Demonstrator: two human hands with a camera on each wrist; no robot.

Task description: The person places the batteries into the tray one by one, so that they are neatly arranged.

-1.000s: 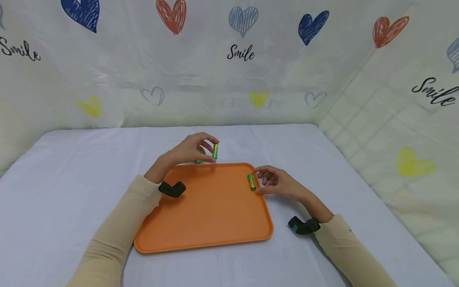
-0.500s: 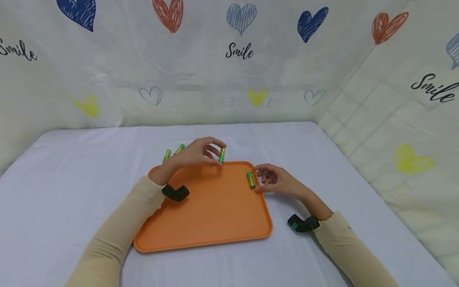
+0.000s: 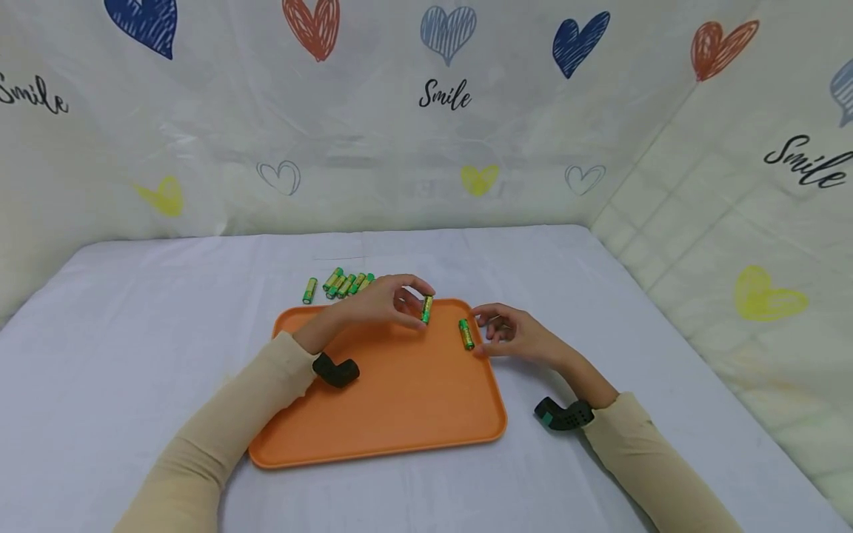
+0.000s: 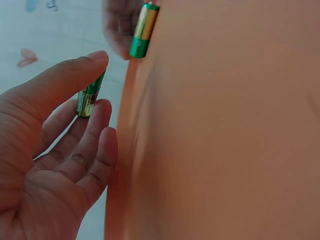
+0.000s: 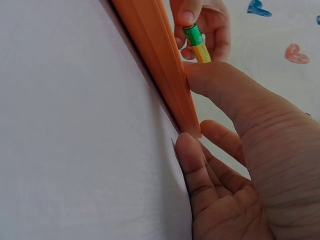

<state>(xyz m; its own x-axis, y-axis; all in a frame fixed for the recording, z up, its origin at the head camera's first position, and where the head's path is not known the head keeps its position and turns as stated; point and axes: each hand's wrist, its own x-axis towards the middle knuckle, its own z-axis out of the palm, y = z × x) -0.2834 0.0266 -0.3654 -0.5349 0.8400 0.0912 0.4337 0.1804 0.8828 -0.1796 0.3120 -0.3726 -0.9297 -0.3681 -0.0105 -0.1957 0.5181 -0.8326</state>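
Battery (image 3: 426,309) in pinch of left hand (image 3: 385,300)

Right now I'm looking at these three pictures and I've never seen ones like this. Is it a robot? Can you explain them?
No robot here! These are a person's own two hands. The big picture comes from a camera worn on the head, looking forward and down. The two smaller ones come from cameras on the wrists, one for each hand.

On the white surface sits an orange tray. The left hand pinches a small green-and-gold battery between thumb and fingers. The right hand is at the tray's right edge. Next to it, another battery lies on the tray, and more batteries lie beyond the tray's far edge. The left hand may hide some of those.
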